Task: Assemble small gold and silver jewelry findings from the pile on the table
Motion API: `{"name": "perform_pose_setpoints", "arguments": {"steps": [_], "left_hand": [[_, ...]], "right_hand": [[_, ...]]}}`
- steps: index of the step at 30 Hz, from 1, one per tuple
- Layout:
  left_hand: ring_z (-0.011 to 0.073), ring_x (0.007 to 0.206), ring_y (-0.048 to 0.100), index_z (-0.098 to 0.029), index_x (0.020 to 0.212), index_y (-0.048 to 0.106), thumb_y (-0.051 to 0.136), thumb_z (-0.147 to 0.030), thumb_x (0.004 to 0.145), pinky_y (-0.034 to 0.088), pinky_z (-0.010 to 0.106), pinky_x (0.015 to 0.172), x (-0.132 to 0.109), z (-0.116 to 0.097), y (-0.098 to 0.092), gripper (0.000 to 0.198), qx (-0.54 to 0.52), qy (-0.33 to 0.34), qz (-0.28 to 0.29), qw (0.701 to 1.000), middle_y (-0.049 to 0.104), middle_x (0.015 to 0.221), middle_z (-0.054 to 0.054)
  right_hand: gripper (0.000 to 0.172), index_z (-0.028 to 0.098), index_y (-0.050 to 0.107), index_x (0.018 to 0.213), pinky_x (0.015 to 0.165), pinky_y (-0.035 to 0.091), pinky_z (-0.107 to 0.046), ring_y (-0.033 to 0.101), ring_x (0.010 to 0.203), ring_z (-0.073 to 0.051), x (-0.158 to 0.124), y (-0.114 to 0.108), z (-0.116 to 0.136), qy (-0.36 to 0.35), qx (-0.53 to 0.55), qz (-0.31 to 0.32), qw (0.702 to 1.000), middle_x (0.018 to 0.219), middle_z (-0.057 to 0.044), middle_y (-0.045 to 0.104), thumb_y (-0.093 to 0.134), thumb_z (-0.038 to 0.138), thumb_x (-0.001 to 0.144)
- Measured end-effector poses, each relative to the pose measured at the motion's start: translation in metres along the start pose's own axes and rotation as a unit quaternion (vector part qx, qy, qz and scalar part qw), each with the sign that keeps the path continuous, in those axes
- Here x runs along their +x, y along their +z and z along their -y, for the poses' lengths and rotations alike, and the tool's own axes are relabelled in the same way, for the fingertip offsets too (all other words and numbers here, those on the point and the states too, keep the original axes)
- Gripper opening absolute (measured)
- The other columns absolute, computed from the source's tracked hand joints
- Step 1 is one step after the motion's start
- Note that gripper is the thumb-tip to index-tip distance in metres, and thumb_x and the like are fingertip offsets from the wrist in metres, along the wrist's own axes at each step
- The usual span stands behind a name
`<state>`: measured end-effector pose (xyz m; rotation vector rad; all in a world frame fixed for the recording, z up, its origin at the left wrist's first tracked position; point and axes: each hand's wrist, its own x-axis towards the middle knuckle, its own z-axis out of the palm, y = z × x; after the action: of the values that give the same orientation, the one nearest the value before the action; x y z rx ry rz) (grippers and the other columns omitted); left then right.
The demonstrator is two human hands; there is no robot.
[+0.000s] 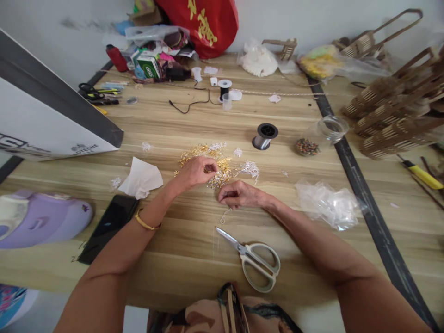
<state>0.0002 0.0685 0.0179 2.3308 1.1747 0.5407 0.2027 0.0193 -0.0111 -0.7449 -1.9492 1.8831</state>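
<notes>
Nearest you on the wooden table (pixel 194 252) lie cream-handled scissors (pixel 256 261), blades shut and pointing up-left. To your left a black phone (pixel 109 226) lies face up, with a crumpled white tissue (pixel 142 179) just beyond it and a lilac cap (pixel 41 219) at the table's edge. A white board (pixel 45 120) leans further back. Ahead of you a spool of silver wire (pixel 264 136) lies on its side; to its right a clear jar (pixel 329 129) lies tipped over, with mixed-colour beads (pixel 307 147) at its left end. A crumpled clear plastic bag (pixel 328 203) lies to your right. Slatted wooden baskets (pixel 391 111) are stacked at the far right, with a yellow-handled cutter (pixel 421 175) near them and a red bag (pixel 204 23) against the wall.
</notes>
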Motion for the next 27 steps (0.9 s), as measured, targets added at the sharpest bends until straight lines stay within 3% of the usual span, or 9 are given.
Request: {"name": "perform_pose_setpoints", "arguments": {"steps": [5, 11, 15, 27], "left_hand": [[0.0121, 0.070, 0.064, -0.016, 0.073, 0.069, 0.060, -0.018, 0.073, 0.048, 0.024, 0.068, -0.004, 0.002, -0.008, 0.009, -0.014, -0.014, -0.010, 1.000, 0.072, 0.075, 0.002], [0.0140, 0.070, 0.064, -0.016, 0.074, 0.070, 0.064, -0.025, 0.073, 0.048, 0.026, 0.068, -0.018, 0.016, -0.030, 0.011, 0.000, -0.074, -0.014, 0.997, 0.072, 0.077, 0.003], [0.0148, 0.069, 0.064, -0.016, 0.075, 0.070, 0.063, -0.029, 0.076, 0.047, 0.026, 0.065, -0.028, 0.026, -0.040, 0.014, 0.008, -0.099, 0.032, 0.995, 0.072, 0.076, 0.004], [0.0148, 0.067, 0.061, -0.018, 0.070, 0.070, 0.063, -0.027, 0.076, 0.043, 0.025, 0.063, -0.037, 0.042, -0.035, 0.013, 0.100, -0.077, 0.047, 0.991, 0.070, 0.073, 0.003]], "right_hand": [[0.006, 0.011, 0.060, 0.081, 0.045, 0.041, -0.015, 0.049, 0.046, -0.003, 0.000, 0.000, 0.001, 0.001, 0.007, 0.001, 1.000, 0.055, 0.005, 0.052, 0.060, 0.017, 0.082], [0.007, 0.011, 0.059, 0.081, 0.045, 0.041, -0.015, 0.050, 0.046, -0.003, 0.000, 0.000, -0.001, -0.009, 0.004, 0.001, 1.000, 0.056, 0.005, 0.053, 0.059, 0.018, 0.083], [0.007, 0.012, 0.060, 0.081, 0.046, 0.041, -0.015, 0.050, 0.046, -0.003, 0.000, -0.001, -0.002, -0.016, -0.004, 0.004, 1.000, 0.056, 0.006, 0.052, 0.059, 0.018, 0.083], [0.007, 0.012, 0.060, 0.081, 0.046, 0.042, -0.015, 0.050, 0.046, -0.003, 0.001, 0.000, -0.002, -0.016, 0.000, 0.001, 1.000, 0.058, 0.005, 0.053, 0.059, 0.018, 0.083]]}}
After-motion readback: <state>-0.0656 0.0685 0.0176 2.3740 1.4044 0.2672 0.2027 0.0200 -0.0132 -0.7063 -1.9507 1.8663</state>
